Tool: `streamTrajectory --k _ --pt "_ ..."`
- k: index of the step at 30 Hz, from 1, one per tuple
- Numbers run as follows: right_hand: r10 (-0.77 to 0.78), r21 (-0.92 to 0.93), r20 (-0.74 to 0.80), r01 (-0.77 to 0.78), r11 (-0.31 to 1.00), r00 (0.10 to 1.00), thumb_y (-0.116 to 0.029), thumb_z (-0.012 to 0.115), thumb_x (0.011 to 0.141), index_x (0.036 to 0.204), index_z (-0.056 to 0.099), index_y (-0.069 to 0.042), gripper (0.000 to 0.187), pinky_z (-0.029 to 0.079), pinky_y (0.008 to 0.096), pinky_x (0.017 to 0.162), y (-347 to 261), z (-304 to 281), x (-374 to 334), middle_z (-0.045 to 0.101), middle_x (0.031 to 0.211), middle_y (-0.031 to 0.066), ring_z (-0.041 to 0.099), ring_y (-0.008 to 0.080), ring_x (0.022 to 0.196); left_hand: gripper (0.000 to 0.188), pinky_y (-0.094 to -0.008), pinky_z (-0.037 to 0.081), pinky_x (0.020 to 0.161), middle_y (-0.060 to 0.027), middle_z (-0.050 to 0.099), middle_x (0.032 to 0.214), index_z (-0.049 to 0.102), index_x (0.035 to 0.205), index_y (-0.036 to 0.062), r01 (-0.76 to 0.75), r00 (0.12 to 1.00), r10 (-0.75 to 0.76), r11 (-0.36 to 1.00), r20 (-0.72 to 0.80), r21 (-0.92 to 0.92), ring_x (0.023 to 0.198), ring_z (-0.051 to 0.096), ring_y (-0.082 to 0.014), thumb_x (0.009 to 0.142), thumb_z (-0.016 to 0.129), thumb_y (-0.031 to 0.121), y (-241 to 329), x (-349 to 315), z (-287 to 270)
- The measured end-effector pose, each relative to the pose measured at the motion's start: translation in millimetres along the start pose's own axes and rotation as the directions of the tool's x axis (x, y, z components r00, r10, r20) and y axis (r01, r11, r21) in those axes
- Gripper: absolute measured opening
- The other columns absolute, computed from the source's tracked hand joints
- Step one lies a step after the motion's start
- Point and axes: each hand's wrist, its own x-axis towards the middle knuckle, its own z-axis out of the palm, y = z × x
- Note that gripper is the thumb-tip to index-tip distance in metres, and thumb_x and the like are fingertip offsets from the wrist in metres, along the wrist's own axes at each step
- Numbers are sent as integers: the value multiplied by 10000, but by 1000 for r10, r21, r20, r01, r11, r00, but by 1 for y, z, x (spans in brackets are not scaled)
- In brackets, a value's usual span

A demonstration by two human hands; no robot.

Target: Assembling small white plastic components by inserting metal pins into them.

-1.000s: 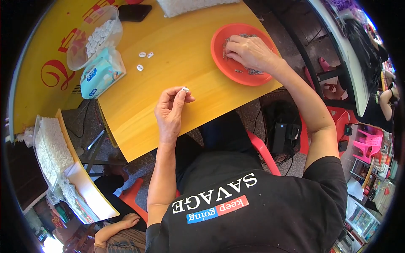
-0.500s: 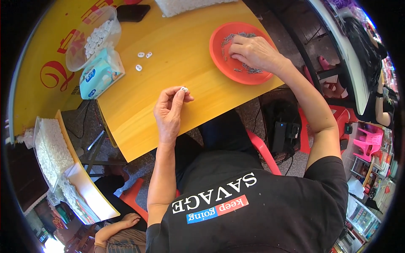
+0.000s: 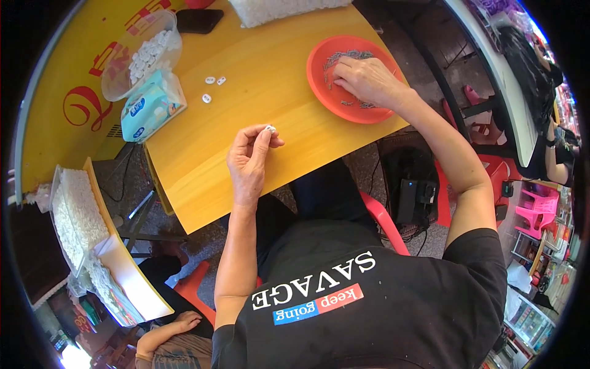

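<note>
My left hand is closed over the near part of the table, pinching a small white plastic piece between thumb and forefinger. My right hand reaches into a round red dish, its fingers bunched together and pointing down. Small thin grey metal pieces, like screws or pins, lie scattered in the dish around those fingers. Whatever the right fingertips may hold is hidden. Three small white oval or oblong pieces with dark marks lie on the table beyond my left hand.
On the yellow table stand a clear tub of white pieces, a blue tissue pack, a dark phone and a bag of white pieces. Another person's hand rests at lower left, beside a box of white pieces.
The view has shifted slightly, so the table things sit a little to the right. My left hand keeps its pinch, and my right fingers stay down in the red dish.
</note>
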Motion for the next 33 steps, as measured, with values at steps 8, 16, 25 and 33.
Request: streamTrajectory --k 8,16,25,33 --pt "18 27 70 -20 999 997 -126 646 866 890 603 -52 89 486 415 632 1 -2 3 606 891 102 625 307 778 137 -259 512 781 -71 660 929 618 1048 -20 -5 1000 5 1000 12 -5 806 649 -141 965 594 86 2 -1 -2" --pt "41 16 57 -42 999 998 -143 627 885 910 605 -55 94 491 421 663 5 2 -3 608 926 113 632 319 790 150 -252 509 776 -68 660 925 618 1044 -23 -15 999 14 999 29 32 803 648 -134 967 595 104 2 0 1" --pt "9 40 -6 -9 999 1000 -136 638 860 932 625 -81 91 497 407 640 6 0 -1 618 929 83 637 298 770 142 -263 515 782 -75 660 929 614 1051 -23 -22 999 21 1000 38 22 812 649 -142 969 590 91 0 -1 0" --pt "55 35 -14 -55 998 998 -138 593 865 900 628 -86 72 508 426 689 2 5 6 624 913 91 641 313 794 139 -266 521 792 -77 659 930 612 1056 -24 -14 999 13 999 29 34 817 653 -148 970 584 82 2 -1 1"
